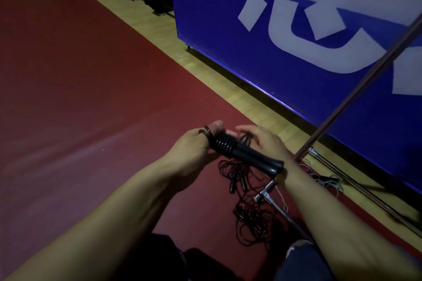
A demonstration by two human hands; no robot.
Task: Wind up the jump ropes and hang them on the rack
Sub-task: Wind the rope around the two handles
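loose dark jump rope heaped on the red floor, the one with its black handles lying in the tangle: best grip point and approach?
Probably the two slim black handles of the loose dark jump rope, lying side by side near the heap's top. They are rigid, while the cord is thin tangled loops. Come from above on the left: the metal rack foot crowds the right. Both hands are busy, the left hand gripping ribbed black handles, the right hand at the cord.

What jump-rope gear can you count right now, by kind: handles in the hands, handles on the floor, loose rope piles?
Black handles held in the hands: 2
Black handles lying on the floor: 2 visible
Loose tangled rope piles on the floor: 1
Total: 5; any further handles under the tangle cannot be made out.
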